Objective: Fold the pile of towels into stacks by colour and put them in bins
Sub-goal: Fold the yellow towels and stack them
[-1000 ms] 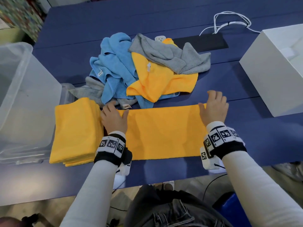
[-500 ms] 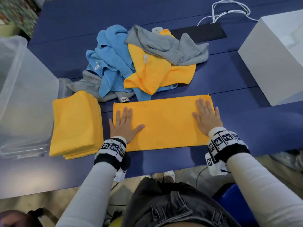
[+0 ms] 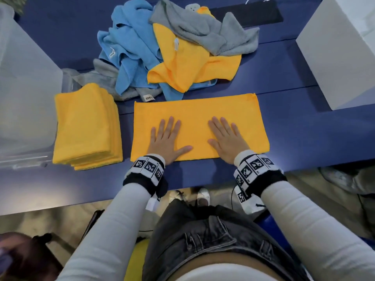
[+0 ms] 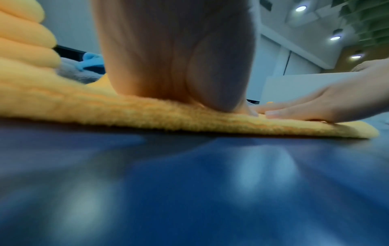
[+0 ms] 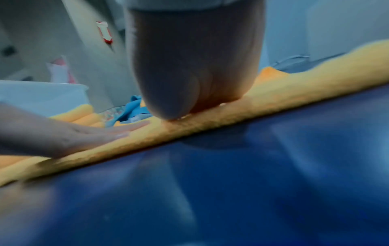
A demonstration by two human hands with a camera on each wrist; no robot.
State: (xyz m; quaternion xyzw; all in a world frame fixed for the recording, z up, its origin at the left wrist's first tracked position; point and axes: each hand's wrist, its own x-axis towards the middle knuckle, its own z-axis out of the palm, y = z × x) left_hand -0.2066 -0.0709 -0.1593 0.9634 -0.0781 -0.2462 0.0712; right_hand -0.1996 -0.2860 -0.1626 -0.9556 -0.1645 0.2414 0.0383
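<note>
A yellow towel (image 3: 198, 110), folded into a long strip, lies flat on the blue table (image 3: 304, 128) near its front edge. My left hand (image 3: 167, 136) and right hand (image 3: 225, 138) both press flat on it, fingers straight, a short gap apart near the middle. The wrist views show each palm (image 4: 168, 66) (image 5: 189, 66) pressing on the towel (image 4: 147, 114) (image 5: 273, 99). A stack of folded yellow towels (image 3: 87, 126) sits to the left. Behind lies a loose pile of blue (image 3: 129, 47), grey (image 3: 203, 31) and yellow (image 3: 186, 65) towels.
A clear plastic bin (image 3: 24, 94) stands at the left edge, touching the folded stack's side. A white bin (image 3: 341, 53) stands at the right. A black pad (image 3: 253, 13) and white cables lie at the back. The table's front edge is just under my wrists.
The towel's far half was brought down onto the near half. Both hands then flattened out and slid inward from the towel's ends toward its middle.
</note>
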